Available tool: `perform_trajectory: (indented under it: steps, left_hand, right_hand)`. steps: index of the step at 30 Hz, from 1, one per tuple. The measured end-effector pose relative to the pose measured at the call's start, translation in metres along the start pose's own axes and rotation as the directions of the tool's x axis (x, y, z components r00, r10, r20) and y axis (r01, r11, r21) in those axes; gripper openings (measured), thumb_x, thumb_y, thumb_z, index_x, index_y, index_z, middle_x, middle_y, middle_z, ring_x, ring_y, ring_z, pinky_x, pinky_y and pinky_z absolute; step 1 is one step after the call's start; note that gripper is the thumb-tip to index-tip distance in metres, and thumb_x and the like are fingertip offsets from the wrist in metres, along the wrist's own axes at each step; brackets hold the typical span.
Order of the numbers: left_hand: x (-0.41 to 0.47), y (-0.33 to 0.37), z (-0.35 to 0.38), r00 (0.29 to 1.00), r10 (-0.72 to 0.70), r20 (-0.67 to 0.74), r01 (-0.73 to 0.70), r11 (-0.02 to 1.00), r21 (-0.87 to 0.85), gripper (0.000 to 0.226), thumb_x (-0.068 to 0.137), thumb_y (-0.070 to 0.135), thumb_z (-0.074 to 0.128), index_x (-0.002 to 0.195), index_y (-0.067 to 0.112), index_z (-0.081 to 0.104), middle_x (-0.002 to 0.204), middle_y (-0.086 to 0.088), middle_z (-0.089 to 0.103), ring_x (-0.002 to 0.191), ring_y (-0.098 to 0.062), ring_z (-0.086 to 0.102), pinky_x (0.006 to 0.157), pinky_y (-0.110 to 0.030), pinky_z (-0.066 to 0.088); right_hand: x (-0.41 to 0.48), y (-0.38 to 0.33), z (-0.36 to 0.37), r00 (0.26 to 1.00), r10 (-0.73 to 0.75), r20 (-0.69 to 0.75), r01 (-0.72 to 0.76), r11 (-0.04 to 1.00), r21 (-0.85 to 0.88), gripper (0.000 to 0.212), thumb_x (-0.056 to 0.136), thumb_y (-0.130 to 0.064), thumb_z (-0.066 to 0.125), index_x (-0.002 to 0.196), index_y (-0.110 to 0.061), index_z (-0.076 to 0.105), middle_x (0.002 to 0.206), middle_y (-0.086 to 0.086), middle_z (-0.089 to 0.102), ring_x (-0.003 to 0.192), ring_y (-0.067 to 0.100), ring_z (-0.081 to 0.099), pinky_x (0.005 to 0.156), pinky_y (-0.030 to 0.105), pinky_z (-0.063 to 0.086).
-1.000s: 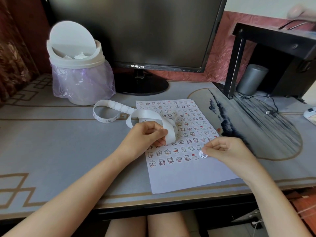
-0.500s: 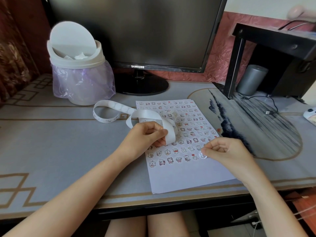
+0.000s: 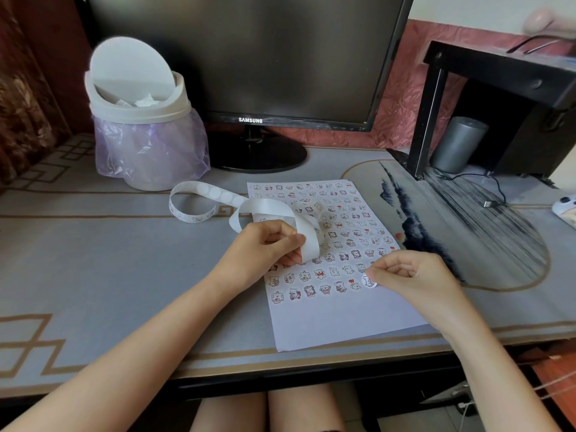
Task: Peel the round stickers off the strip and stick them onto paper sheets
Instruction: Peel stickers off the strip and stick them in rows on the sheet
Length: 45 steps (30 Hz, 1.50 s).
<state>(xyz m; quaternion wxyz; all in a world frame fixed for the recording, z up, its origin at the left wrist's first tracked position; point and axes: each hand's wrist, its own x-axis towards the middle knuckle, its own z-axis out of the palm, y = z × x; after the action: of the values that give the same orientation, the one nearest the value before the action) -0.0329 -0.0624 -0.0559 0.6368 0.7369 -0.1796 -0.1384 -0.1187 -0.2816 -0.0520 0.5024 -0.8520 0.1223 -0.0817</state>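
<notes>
Paper sheet (image 3: 336, 316) lies on the desk (image 3: 93, 260) nearest the person, its upper part filled with rows of small cartoon stickers. At the right end of the lowest row, the right hand (image 3: 408, 275) pinches a round sticker (image 3: 368, 281) between thumb and fingertips. Slightly farther, the left hand (image 3: 265, 247) grips the white strip (image 3: 271, 208), which loops away leftward over the desk. Behind stand a lidded bin (image 3: 140, 120) and a dark monitor (image 3: 249, 51).
</notes>
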Motion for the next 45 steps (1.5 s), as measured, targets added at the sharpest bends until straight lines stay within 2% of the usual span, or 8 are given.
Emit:
perform_trajectory:
  steps: [14, 19, 26, 31, 35, 39, 42, 45]
  left_hand:
    - [0.001, -0.001, 0.0, 1.0, 0.0, -0.002, 0.0, 1.0, 0.004, 0.019, 0.091, 0.014, 0.06, 0.073, 0.011, 0.063, 0.065, 0.0, 0.069, 0.064, -0.009, 0.064, 0.07, -0.016, 0.053]
    - [0.001, -0.001, 0.0, 1.0, -0.004, 0.002, 0.004, 1.0, -0.001, 0.019, 0.091, 0.014, 0.06, 0.073, 0.011, 0.063, 0.065, 0.0, 0.069, 0.065, -0.009, 0.064, 0.071, -0.017, 0.053]
    - [0.0, 0.0, 0.001, 1.0, 0.008, 0.004, -0.008, 1.0, 0.005, 0.021, 0.092, 0.011, 0.059, 0.071, 0.01, 0.061, 0.066, -0.002, 0.067, 0.063, -0.009, 0.063, 0.069, -0.015, 0.053]
    - [0.0, 0.001, 0.001, 1.0, 0.006, 0.005, -0.006, 1.0, 0.012, 0.02, 0.092, 0.012, 0.059, 0.072, 0.009, 0.061, 0.067, -0.003, 0.068, 0.062, -0.007, 0.063, 0.068, -0.013, 0.052]
    - [0.0, 0.001, 0.001, 1.0, 0.002, 0.004, -0.002, 1.0, 0.014, 0.018, 0.092, 0.012, 0.059, 0.074, 0.008, 0.062, 0.068, -0.003, 0.068, 0.062, -0.006, 0.063, 0.067, -0.013, 0.052]
    - [0.0, 0.001, 0.001, 1.0, -0.004, 0.001, 0.004, 1.0, 0.011, 0.018, 0.092, 0.012, 0.059, 0.075, 0.008, 0.062, 0.067, -0.002, 0.068, 0.062, -0.006, 0.064, 0.067, -0.014, 0.052]
    - [0.001, 0.001, 0.001, 1.0, -0.005, 0.0, 0.005, 1.0, 0.012, 0.018, 0.092, 0.013, 0.059, 0.074, 0.009, 0.062, 0.066, -0.002, 0.068, 0.063, -0.008, 0.064, 0.069, -0.015, 0.053]
    - [0.001, 0.0, 0.001, 1.0, -0.009, 0.0, 0.009, 1.0, 0.018, 0.019, 0.092, 0.014, 0.06, 0.073, 0.01, 0.062, 0.068, -0.003, 0.069, 0.065, -0.01, 0.064, 0.071, -0.016, 0.054]
  right_hand:
    - [0.001, 0.005, 0.003, 0.999, -0.017, -0.038, 0.015, 0.999, -0.037, 0.016, 0.073, -0.009, 0.078, 0.065, -0.02, 0.07, 0.062, -0.004, 0.069, 0.056, 0.001, 0.057, 0.065, 0.023, 0.047]
    - [0.001, 0.007, 0.006, 0.997, -0.025, -0.072, 0.018, 0.996, -0.09, 0.013, 0.072, -0.013, 0.079, 0.066, -0.021, 0.07, 0.064, -0.002, 0.068, 0.058, 0.007, 0.056, 0.065, 0.028, 0.047]
    - [0.002, 0.011, 0.007, 0.997, -0.038, -0.07, 0.032, 0.995, -0.092, 0.015, 0.072, -0.012, 0.079, 0.066, -0.019, 0.068, 0.051, -0.01, 0.058, 0.046, 0.001, 0.043, 0.055, 0.027, 0.038]
    - [0.003, 0.01, 0.005, 0.998, -0.05, -0.044, 0.047, 0.997, -0.054, 0.026, 0.075, -0.007, 0.076, 0.083, -0.021, 0.056, 0.059, -0.005, 0.052, 0.043, 0.002, 0.04, 0.054, 0.026, 0.032]
    - [0.005, 0.015, 0.002, 0.998, -0.044, -0.053, 0.04, 0.996, -0.077, 0.021, 0.08, -0.006, 0.071, 0.08, -0.023, 0.058, 0.063, -0.003, 0.052, 0.048, 0.003, 0.039, 0.056, 0.027, 0.035]
    - [0.006, 0.013, 0.004, 0.997, -0.03, -0.07, 0.028, 0.999, -0.034, 0.016, 0.078, -0.017, 0.076, 0.079, -0.02, 0.06, 0.066, 0.0, 0.06, 0.055, 0.01, 0.045, 0.06, 0.03, 0.038]
    - [0.008, 0.014, 0.007, 0.996, -0.033, -0.082, 0.025, 0.995, -0.097, 0.023, 0.071, -0.023, 0.081, 0.077, -0.023, 0.059, 0.063, -0.003, 0.061, 0.051, 0.004, 0.046, 0.061, 0.031, 0.039]
    - [0.008, 0.015, 0.006, 0.996, -0.044, -0.072, 0.036, 0.994, -0.107, 0.019, 0.075, -0.017, 0.078, 0.078, -0.022, 0.06, 0.063, -0.004, 0.057, 0.046, 0.0, 0.044, 0.058, 0.029, 0.035]
